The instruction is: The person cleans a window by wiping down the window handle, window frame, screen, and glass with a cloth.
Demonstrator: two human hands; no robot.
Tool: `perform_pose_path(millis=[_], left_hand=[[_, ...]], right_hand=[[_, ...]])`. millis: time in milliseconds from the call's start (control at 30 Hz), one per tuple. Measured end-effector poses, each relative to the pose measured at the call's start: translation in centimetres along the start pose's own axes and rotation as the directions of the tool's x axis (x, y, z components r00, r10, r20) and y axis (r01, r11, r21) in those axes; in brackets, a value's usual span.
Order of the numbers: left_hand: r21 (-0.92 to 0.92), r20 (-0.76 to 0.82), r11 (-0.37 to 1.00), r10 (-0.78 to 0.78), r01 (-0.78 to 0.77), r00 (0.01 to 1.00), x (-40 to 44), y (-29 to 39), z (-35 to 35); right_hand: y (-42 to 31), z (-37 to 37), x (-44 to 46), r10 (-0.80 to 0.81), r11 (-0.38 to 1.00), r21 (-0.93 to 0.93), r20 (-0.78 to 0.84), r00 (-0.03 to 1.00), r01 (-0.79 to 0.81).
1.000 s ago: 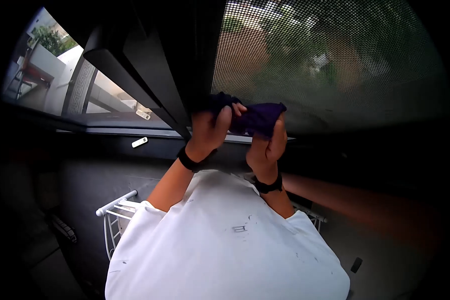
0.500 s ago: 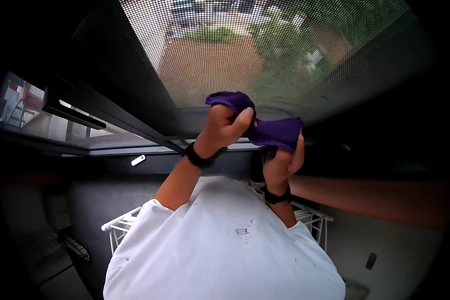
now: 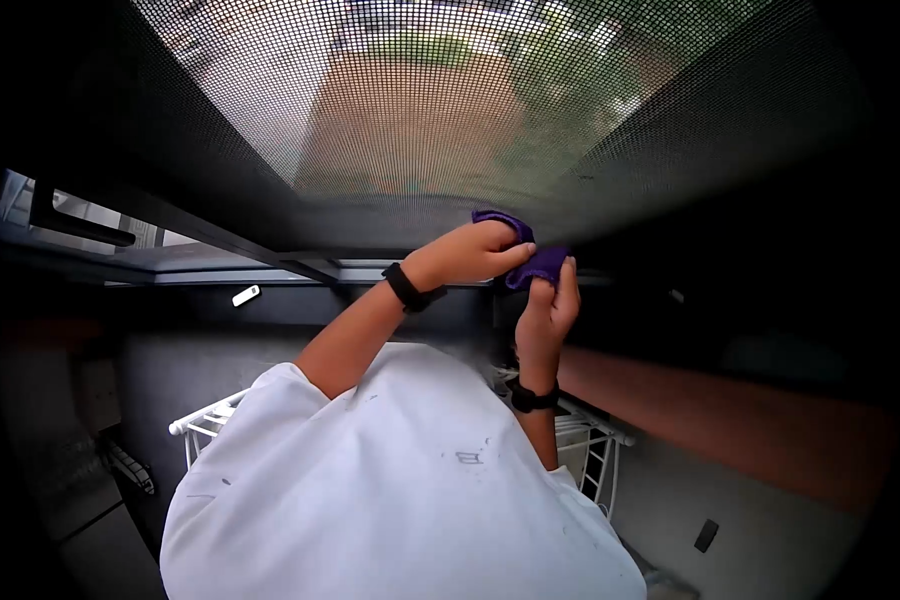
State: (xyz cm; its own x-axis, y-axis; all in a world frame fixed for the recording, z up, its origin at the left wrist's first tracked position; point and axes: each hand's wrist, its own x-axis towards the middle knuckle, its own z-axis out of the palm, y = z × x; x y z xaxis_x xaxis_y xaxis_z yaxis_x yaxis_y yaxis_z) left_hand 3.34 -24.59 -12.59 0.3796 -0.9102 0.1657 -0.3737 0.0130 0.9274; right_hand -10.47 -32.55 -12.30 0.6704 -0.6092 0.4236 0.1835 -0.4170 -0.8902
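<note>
A purple cloth (image 3: pixel 545 266) is bunched between my two hands, just below a dark mesh screen (image 3: pixel 410 130). My left hand (image 3: pixel 470 252) is closed on the cloth's left part, its thumb pointing right and a flap of cloth over its fingers. The right end of the cloth is pinched in my right hand (image 3: pixel 549 318), which is upright with fingertips at the top. Both wrists wear black bands. Part of the cloth is hidden behind my left fingers.
A dark window frame (image 3: pixel 200 215) with a handle (image 3: pixel 90 228) is at the left. A white remote (image 3: pixel 246 296) lies on the dark sill. White metal racks (image 3: pixel 595 445) flank my body. A dark small object (image 3: pixel 706 535) lies on the floor. A blurred forearm-like shape (image 3: pixel 710 415) stretches to the right.
My left hand has moved right, closer to my right hand, and the cloth is more bunched between them. My right hand has shifted slightly left. The view has turned, showing more of the screen.
</note>
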Motion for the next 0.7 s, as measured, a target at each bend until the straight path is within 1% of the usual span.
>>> perform_pose_path(millis=[33,67,100,133,167,200,233,267,300,333,367,400,433,467,500,533,567,600,667,700], left_hand=[[0.045,0.023,0.998,-0.042,0.041,0.999,0.3,-0.5,0.6],[0.088,0.041,0.993,-0.083,0.079,0.996,0.6,-0.9,1.3],[0.127,0.072,0.987,-0.104,0.094,0.992,0.9,-1.1,1.5],[0.120,0.067,0.989,-0.092,0.083,0.993,1.2,-1.3,1.8],[0.156,0.098,0.981,-0.127,0.111,0.987,1.4,-1.7,2.1],[0.196,0.127,0.971,-0.165,0.139,0.978,1.5,-2.2,2.5],[0.197,0.125,0.971,-0.159,0.133,0.979,1.5,-2.8,3.0],[0.147,0.137,0.978,-0.168,0.148,0.976,1.3,-3.7,3.6],[0.100,0.144,0.983,-0.165,0.151,0.976,1.6,-4.4,3.9],[0.097,0.180,0.982,-0.174,0.159,0.968,1.5,-4.8,4.1],[0.132,0.179,0.979,-0.180,0.158,0.967,1.6,-6.0,4.4],[0.130,0.196,0.975,-0.201,0.178,0.960,1.7,-5.6,4.1],[0.109,0.158,0.981,-0.176,0.160,0.972,1.5,-5.3,4.0],[0.023,0.152,0.977,-0.215,0.214,0.965,1.6,-4.0,3.6],[-0.053,0.077,0.981,-0.182,0.186,0.980,2.0,-5.4,4.4],[-0.169,0.001,0.981,-0.092,0.091,0.996,1.9,-4.0,4.1],[-0.292,-0.004,0.940,-0.187,0.178,0.982,1.7,-2.6,3.6],[-0.417,0.002,0.871,-0.285,0.260,0.959,1.3,-0.5,2.9],[-0.648,-0.144,0.758,-0.223,0.079,0.964,0.9,2.5,2.7],[-0.722,-0.159,0.689,-0.249,0.060,0.955,0.1,4.0,1.7]], right_hand=[[0.8,-0.4,0.1,-0.020,0.994,-0.106,0.008,1.000,0.020],[1.0,-0.8,0.1,0.089,0.993,-0.076,0.016,0.996,-0.088],[1.7,-1.1,-0.2,0.136,0.989,-0.068,0.007,0.991,-0.135],[2.6,-1.4,-0.5,0.179,0.982,-0.054,-0.004,0.984,-0.179],[3.2,-1.7,-0.6,0.173,0.983,-0.062,-0.003,0.985,-0.173],[3.6,-1.9,-0.8,0.250,0.968,0.009,-0.006,0.968,-0.250],[4.0,-2.1,-1.1,0.324,0.943,0.083,-0.004,0.946,-0.323],[4.5,-2.2,-1.7,0.315,0.946,0.079,-0.005,0.949,-0.313],[4.9,-2.4,-2.1,0.391,0.919,0.069,-0.013,0.920,-0.389],[5.7,-2.3,-1.9,0.443,0.895,0.069,-0.023,0.896,-0.441],[7.1,-2.1,-2.0,0.404,0.911,0.105,-0.037,0.914,-0.398],[8.1,-1.8,-2.3,0.368,0.923,0.144,-0.052,0.929,-0.357],[7.7,-1.3,-2.0,0.354,0.926,0.174,-0.089,0.931,-0.335],[7.1,-0.9,-1.3,0.349,0.925,0.205,-0.127,0.928,-0.320],[6.0,-0.7,-0.3,0.328,0.933,0.205,-0.149,0.933,-0.296],[4.3,-0.2,0.5,0.312,0.939,0.201,-0.165,0.935,-0.278],[2.5,0.4,1.5,0.277,0.949,0.208,-0.201,0.940,-0.235],[1.0,0.9,2.6,0.176,0.978,0.152,-0.210,0.962,-0.146],[-4.1,2.0,4.4,0.159,0.979,0.159,-0.220,0.963,-0.125],[-5.3,2.7,5.3,0.027,0.994,0.110,-0.217,0.976,-0.003]])
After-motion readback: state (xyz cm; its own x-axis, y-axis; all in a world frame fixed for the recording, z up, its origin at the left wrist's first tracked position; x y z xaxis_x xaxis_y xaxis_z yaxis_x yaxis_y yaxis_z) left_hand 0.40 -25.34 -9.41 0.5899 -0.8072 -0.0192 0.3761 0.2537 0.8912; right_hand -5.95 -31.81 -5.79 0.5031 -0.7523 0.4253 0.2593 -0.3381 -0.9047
